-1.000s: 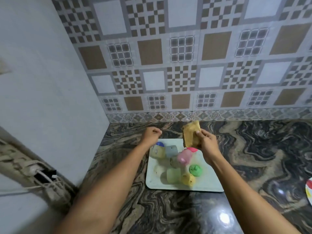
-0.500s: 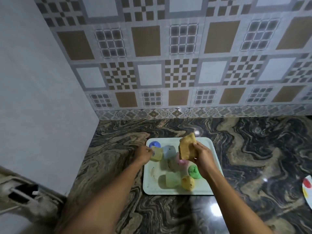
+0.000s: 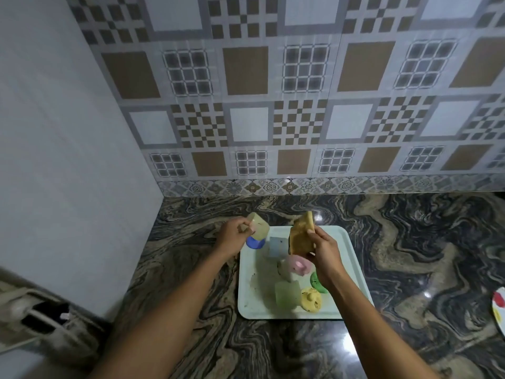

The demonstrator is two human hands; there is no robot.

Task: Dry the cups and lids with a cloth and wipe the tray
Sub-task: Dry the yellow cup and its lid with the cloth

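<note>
A pale rectangular tray [image 3: 348, 272] lies on the marbled counter. On it sit several small plastic cups and lids: a blue lid [image 3: 255, 243], a light blue cup [image 3: 277, 246], a pink cup [image 3: 297, 263], a green lid [image 3: 317, 283], a pale green cup [image 3: 287, 295] and a yellow lid [image 3: 311, 299]. My left hand [image 3: 232, 236] grips a pale yellow cup [image 3: 258, 225], lifted and tilted above the tray's far left corner. My right hand [image 3: 325, 250] holds a folded yellow cloth [image 3: 300, 237] upright over the tray.
A patterned tiled wall stands behind the counter and a plain wall closes off the left. A plate edge [image 3: 498, 307] with red and yellow marks shows at the far right. A rack-like object [image 3: 41, 321] sits at the lower left.
My left hand has taken the pale yellow cup off the tray and raised it to the far left. My right hand keeps the cloth upright over the tray.
</note>
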